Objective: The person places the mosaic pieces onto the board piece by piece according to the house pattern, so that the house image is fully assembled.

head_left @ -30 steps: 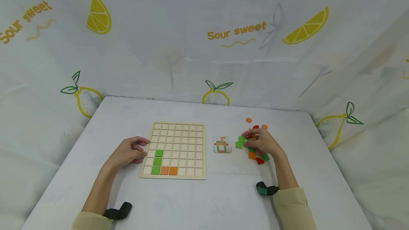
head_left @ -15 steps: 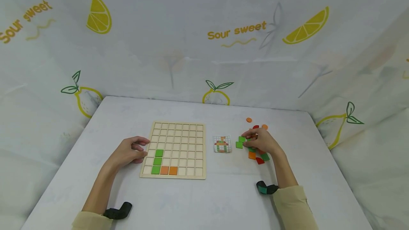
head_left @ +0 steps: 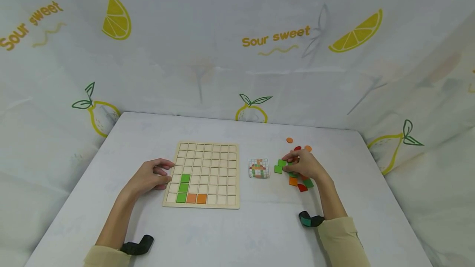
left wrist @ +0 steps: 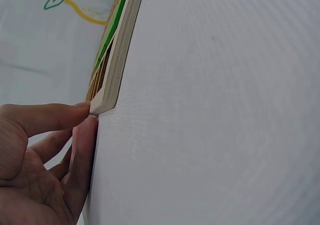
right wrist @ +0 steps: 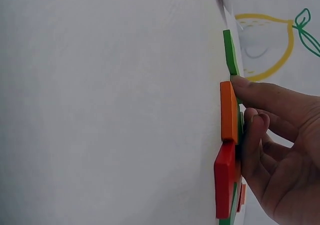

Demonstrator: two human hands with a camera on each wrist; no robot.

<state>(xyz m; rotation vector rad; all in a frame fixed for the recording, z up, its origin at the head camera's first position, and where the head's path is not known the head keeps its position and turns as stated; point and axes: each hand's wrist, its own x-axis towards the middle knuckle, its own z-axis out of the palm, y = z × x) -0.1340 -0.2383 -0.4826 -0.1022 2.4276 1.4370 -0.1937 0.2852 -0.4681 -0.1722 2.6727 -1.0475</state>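
My left hand (head_left: 148, 176) rests at the left edge of a wooden grid board (head_left: 219, 164). In the left wrist view its thumb tip touches the board's corner, fingers bent loosely below. Three green square tiles (head_left: 183, 187) stand in one column of the board. Beside the lowest, an orange-pink tile (head_left: 191, 198) and an orange tile (head_left: 201, 198) fill the bottom row. My right hand (head_left: 306, 164) is over a pile of coloured tiles, thumb and forefinger at a green tile (head_left: 281, 162). In the right wrist view the thumb tip lies by a green tile (right wrist: 230, 52).
A small pattern card (head_left: 258, 168) lies between board and pile. Around the right hand are an orange tile (head_left: 293, 181), a red rounded piece (head_left: 302, 187) and an orange disc (head_left: 289, 140). A printed cloth (head_left: 208, 61) rises behind the white table (head_left: 208, 234).
The forefinger of my right hand has shifted very slightly over the tiles. The left hand, board and tiles stay as they were; the whole head view moves a touch.
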